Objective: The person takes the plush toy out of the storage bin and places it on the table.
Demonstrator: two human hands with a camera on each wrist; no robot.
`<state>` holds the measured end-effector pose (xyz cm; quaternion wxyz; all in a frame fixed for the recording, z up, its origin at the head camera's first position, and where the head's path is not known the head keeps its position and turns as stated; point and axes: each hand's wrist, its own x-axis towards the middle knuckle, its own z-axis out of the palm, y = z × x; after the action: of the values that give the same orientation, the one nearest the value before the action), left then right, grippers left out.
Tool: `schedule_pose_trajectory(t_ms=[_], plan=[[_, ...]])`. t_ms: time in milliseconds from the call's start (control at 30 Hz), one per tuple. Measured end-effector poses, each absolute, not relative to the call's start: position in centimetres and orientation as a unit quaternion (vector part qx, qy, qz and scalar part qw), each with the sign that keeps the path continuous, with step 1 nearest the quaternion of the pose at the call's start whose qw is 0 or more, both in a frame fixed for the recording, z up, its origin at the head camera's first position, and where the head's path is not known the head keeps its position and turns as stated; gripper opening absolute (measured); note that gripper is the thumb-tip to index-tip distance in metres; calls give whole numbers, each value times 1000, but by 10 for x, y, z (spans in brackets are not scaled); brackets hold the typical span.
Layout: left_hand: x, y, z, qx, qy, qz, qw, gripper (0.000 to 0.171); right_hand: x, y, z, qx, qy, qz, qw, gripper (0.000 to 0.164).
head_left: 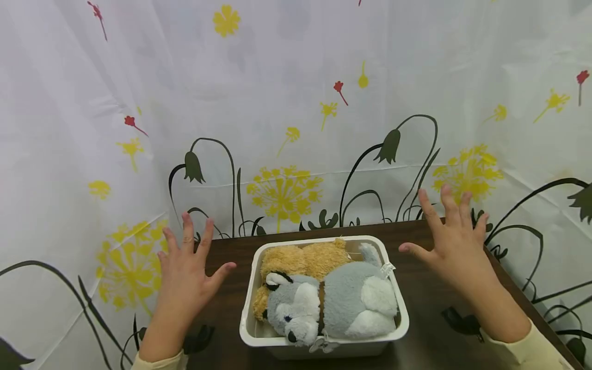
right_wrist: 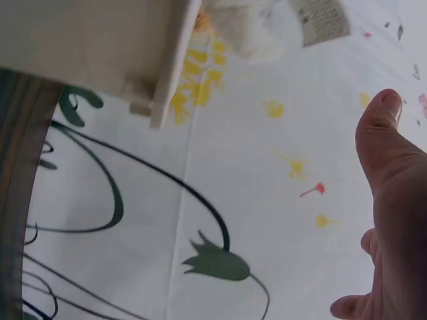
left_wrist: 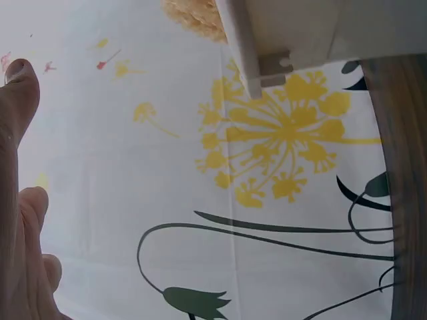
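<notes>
Left hand (head_left: 185, 272) raised beside bin (head_left: 361, 350), fingers and thumb spread wide, nothing gripped. Right hand (head_left: 462, 252) raised on opposite side, likewise spread, nothing gripped. Bin untouched, set on dark table (head_left: 418, 288). Grey dog (head_left: 349, 293) laid inside, near side; tan plush (head_left: 296, 259) partly covered behind, its kind not clearly made out.

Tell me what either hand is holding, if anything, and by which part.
Nothing is held: the left hand and right hand are spread, on either side of the white bin.
</notes>
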<state>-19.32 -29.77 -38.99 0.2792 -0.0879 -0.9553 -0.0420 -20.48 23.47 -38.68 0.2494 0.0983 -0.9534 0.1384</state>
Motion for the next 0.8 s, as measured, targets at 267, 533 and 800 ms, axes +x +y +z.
schedule_pose_trajectory(t_ms=[267,533,800], plan=[[-177,-292,-390,-148,-945,-168,238,104,-172,198,-380,203,-923,213,249,116],[-158,-274,-404,-207,-921,-274,183,109,-148,165,-381,280,-902,240,226,113],[-155,-256,-438,-282,-897,-334,66,123,-138,138,-391,360,-879,251,185,113]])
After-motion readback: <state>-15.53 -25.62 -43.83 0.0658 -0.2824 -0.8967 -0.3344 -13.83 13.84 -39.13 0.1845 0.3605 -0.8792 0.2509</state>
